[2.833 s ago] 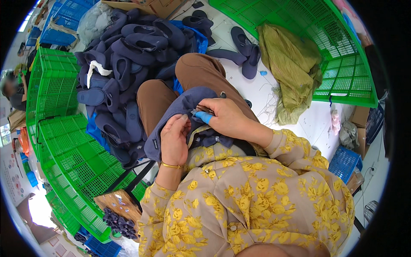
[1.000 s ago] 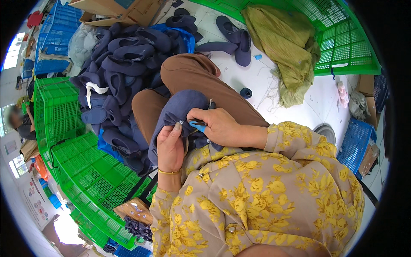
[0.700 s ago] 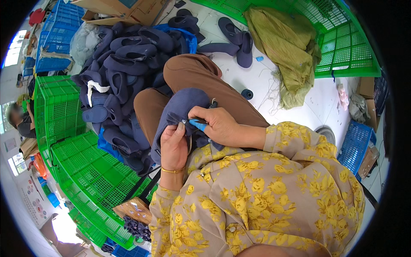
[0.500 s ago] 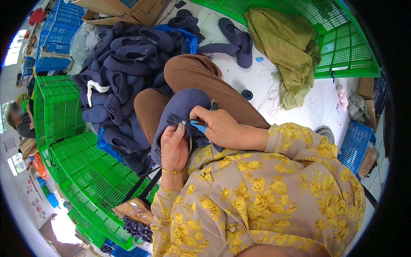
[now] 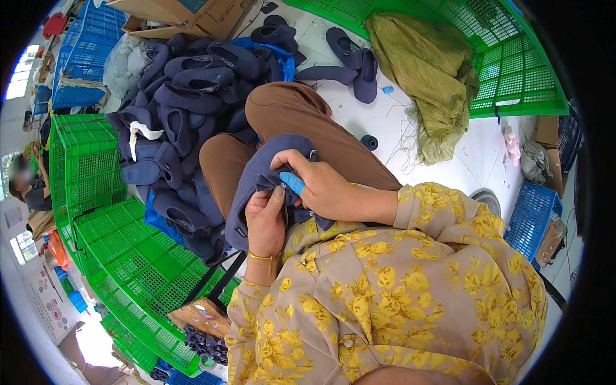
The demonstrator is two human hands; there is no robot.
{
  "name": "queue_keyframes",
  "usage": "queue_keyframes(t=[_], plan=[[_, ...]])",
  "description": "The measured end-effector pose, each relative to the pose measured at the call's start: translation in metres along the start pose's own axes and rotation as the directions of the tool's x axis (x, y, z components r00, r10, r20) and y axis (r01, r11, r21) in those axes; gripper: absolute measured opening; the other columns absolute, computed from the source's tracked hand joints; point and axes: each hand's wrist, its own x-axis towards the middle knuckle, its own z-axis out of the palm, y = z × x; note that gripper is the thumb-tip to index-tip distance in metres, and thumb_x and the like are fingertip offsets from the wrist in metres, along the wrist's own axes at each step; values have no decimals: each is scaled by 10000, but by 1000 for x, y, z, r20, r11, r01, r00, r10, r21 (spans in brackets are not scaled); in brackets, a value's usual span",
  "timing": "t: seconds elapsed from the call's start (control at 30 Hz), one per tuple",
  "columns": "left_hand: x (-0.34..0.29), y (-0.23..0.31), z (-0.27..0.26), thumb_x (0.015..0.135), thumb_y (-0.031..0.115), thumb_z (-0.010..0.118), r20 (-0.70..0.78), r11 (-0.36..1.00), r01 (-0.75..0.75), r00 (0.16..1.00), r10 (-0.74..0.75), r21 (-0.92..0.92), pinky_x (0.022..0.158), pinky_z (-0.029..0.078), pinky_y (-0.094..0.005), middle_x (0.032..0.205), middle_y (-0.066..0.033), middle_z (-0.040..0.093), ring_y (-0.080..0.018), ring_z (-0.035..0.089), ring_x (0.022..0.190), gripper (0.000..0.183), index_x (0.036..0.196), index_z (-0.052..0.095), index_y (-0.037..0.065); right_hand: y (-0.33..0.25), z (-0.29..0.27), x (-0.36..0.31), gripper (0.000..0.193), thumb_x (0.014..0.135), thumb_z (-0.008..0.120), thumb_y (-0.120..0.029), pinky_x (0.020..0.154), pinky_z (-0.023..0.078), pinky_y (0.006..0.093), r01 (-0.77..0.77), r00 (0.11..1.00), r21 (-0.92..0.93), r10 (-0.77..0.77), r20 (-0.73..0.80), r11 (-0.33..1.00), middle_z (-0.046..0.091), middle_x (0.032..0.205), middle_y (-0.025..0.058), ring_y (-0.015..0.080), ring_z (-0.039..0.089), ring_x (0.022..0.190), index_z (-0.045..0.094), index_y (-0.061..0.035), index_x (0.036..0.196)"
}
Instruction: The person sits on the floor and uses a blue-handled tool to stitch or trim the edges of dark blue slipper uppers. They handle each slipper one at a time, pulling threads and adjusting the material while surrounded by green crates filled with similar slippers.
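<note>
A dark navy slipper lies across my lap, its sole side turned away and its gathered opening facing me. My left hand is closed on the slipper's near edge, thumb and fingertips pinching the bunched fabric. A small pale spot shows at that pinch. My right hand is closed at the same opening, its index finger bent over the fabric. One right finger wears a blue wrap, its tip close to my left thumb. A small dark, shiny piece sits by the right knuckles; its kind is unclear.
Many navy slippers are heaped at the left beyond my knees, with a white strip on top. Green crates line the left. More slippers, a thread spool and an olive sack lie on the floor. A person sits far left.
My right hand has shifted slightly left, its index finger now curled over the slipper and its blue-wrapped finger raised toward my left thumb. The thin dark item by its fingers is no longer visible.
</note>
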Motion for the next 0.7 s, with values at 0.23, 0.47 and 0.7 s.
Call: queue_keyframes(t=[0.23,0.47,0.7], plan=[[-4,1,7,964,51,576,-65,990,-17,998,26,142,887,471,-267,1109,-67,666,-116,606,975,189,1134,618,-20,-11,-10,7,125,893,551,-19,627,515,388,50,999,-295,-51,5,954,627,829,115,312,674,738,551,-72,1006],[-2,0,12,964,54,581,-40,968,-85,995,97,235,891,467,-250,1119,-69,666,-108,602,984,210,1149,609,-43,-15,-10,26,109,883,586,-36,743,448,298,336,849,-219,-395,-349,916,545,908,70,243,576,787,582,-75,985],[-2,1,12,958,44,587,-27,984,-86,995,92,153,893,465,-247,1126,-68,665,-110,603,987,217,1160,610,-33,-24,-31,22,101,869,615,-89,706,485,360,246,956,-367,-287,-59,897,611,903,106,299,610,785,621,-37,955]])
